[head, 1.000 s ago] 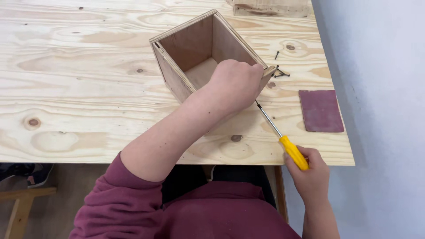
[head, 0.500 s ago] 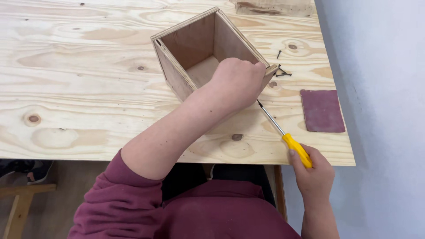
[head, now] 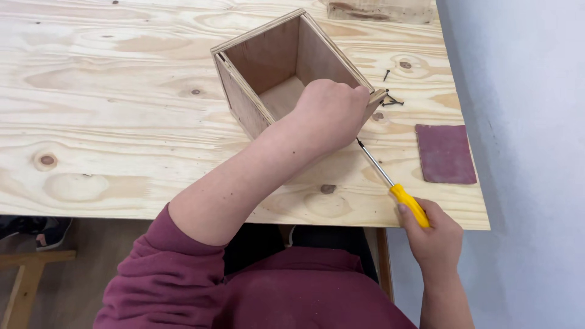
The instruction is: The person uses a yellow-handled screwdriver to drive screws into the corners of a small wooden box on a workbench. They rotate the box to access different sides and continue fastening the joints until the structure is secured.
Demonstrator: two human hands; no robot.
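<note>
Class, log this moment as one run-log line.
left hand: grips wooden box corner | right hand: holds yellow-handled screwdriver, tip at box | loose screws nearby

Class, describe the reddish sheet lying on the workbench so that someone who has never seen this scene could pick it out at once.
Start at the pale plywood table and go to its right edge, next to the grey wall. There, right of the open wooden box and the screwdriver held by the right hand, lies the sandpaper sheet. It is the only flat, dark red rectangle on the table.
</note>
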